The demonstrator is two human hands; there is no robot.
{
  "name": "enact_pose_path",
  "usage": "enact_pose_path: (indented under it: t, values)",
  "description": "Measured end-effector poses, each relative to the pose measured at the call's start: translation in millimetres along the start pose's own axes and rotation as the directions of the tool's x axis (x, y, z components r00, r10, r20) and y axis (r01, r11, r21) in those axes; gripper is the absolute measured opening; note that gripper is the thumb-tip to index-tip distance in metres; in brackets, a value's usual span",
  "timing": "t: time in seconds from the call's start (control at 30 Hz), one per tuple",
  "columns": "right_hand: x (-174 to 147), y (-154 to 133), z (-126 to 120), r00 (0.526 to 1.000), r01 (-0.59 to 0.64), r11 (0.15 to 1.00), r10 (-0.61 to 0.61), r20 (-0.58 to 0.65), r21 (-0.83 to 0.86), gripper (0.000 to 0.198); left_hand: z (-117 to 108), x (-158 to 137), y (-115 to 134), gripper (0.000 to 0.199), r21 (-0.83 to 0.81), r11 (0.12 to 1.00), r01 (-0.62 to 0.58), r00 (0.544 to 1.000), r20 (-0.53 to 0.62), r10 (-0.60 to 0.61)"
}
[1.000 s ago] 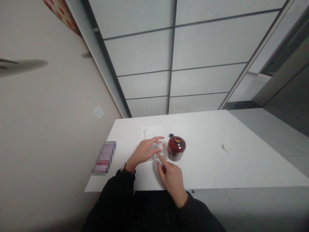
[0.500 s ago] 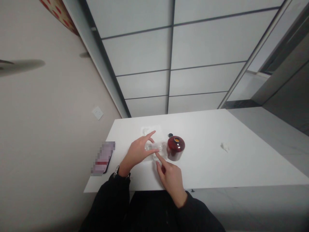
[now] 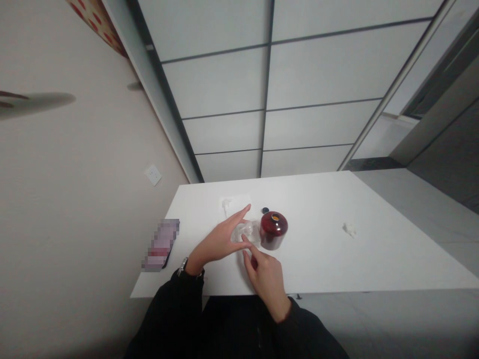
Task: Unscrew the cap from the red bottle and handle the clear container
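Clear plastic wrapper (image 3: 245,232) lies on the white table (image 3: 329,249) beside the dark red lidded bowl (image 3: 274,229); your left hand (image 3: 224,238), fingers spread, and your right hand's (image 3: 266,275) forefinger press it.

Left hand (image 3: 220,239) moved. One second ago it lay flat over small clear thing (image 3: 247,230), fingers (image 3: 245,208) curled on top. Half second ago pointer finger lifted up. Now hand tipped on its side, fingers straighter, clear thing showing more. Right hand (image 3: 266,276) slid slightly closer to left thumb.
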State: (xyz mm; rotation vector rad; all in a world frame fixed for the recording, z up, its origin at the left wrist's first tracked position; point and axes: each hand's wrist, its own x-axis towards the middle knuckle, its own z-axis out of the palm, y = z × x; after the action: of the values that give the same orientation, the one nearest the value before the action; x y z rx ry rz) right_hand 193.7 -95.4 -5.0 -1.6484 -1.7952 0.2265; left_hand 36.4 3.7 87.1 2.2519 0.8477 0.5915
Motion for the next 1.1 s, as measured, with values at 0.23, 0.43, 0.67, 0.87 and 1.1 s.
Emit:
enact_pose_path:
  t: [0.23, 0.43, 0.67, 0.87, 1.1]
  values:
    - [0.2, -1.2, -1.0, 1.000, -0.004, 1.000, 0.004, -0.002, 0.010, 0.045, 2.2, 3.1, -2.5, 0.098, 0.062, 0.998, -0.027, 0.999, -0.042, 0.030]
    - [-0.1, -0.5, -0.1, 1.000, -0.005, 1.000, 0.005, -0.004, 0.008, 0.042, 1.1, 4.9, -0.2, 0.093, 0.071, 0.997, -0.004, 0.997, -0.074, 0.010]
    - [0.1, -0.9, -0.3, 1.000, 0.001, 1.000, -0.001, -0.027, 0.020, 0.040, 1.6, 5.5, 0.0, 0.091, 0.099, 0.995, 0.016, 0.998, -0.054, -0.010]
    - [0.7, -0.8, -1.4, 0.999, 0.005, 1.000, -0.004, -0.033, 0.028, 0.040, 3.7, 9.8, -0.3, 0.091, 0.077, 0.996, -0.041, 0.999, 0.002, 0.041]
    - [1.0, -1.2, -1.7, 1.000, 0.007, 0.999, -0.006, -0.025, 0.037, 0.042, 3.8, 12.6, -2.0, 0.079, 0.074, 0.991, -0.114, 0.993, 0.047, 0.111]
